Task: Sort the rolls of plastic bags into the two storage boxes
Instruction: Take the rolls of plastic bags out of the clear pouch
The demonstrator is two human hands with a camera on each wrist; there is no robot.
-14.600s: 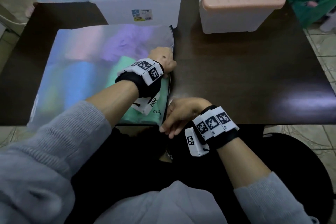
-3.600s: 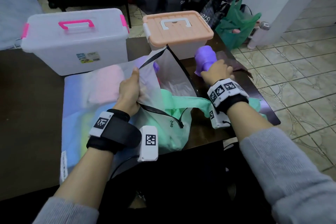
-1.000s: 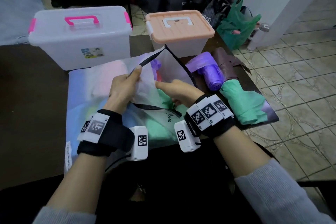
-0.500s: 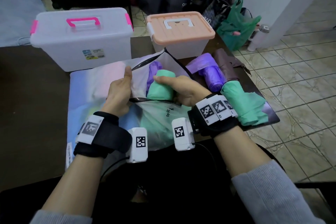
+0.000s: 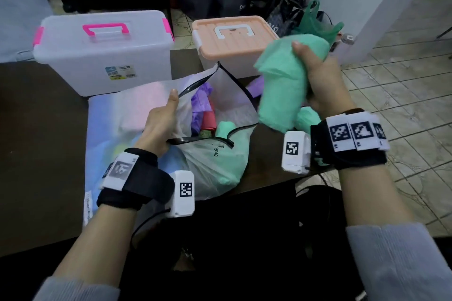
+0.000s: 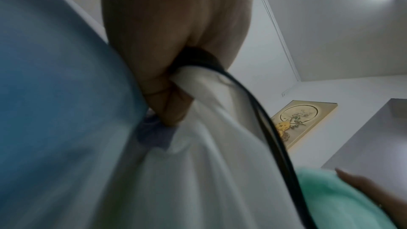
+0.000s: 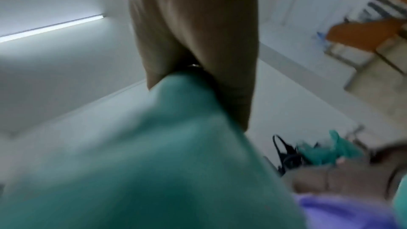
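head view: dark desk (image 5: pixel 44 129), two lidded storage boxes at the back
left box: clear box with pink handle (image 5: pixel 102 51), lid on, far left of desk
pouch: iridescent zip pouch (image 5: pixel 110 115) flat on desk in front of clear box, mouth open
left hand (image 5: pixel 161 122): thumb and curled fingers grip the pouch's black-edged rim, holding it open; left wrist view shows the same pinch (image 6: pixel 167 97)
in pouch: purple rolls (image 5: pixel 200 102), a red one, green rolls under the clear film
right box: peach-lidded box (image 5: pixel 234 39), lid on, behind the pouch mouth
right hand (image 5: pixel 318 76): fingers wrapped round a green roll (image 5: pixel 281 85), held up off the desk, in front of peach box
far right: another green roll (image 5: pixel 309 117) on desk edge, partly hidden
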